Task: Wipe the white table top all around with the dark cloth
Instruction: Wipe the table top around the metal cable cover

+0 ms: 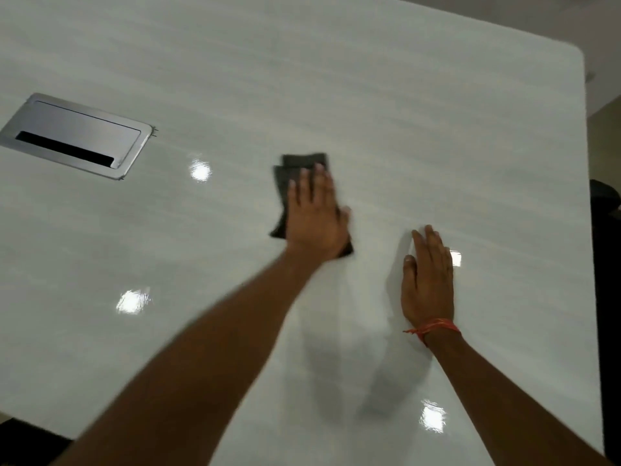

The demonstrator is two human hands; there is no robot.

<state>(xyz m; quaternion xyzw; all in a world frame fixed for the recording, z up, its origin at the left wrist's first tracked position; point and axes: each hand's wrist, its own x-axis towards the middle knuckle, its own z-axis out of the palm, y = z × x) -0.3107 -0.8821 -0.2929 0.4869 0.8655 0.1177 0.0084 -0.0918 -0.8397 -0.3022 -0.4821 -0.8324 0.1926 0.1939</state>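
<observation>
A glossy white table top (420,122) fills most of the view. A folded dark grey cloth (295,164) lies flat on it near the middle. My left hand (314,213) presses down on the cloth with straight fingers and covers most of it; the hand looks blurred. My right hand (428,280) rests flat on the bare table to the right of the cloth, fingers straight, a red thread around its wrist.
A silver cable hatch (72,136) with a dark slot is set into the table at the left. The table's rounded far right corner (576,55) and right edge border the floor. A dark object (605,196) stands beyond the right edge.
</observation>
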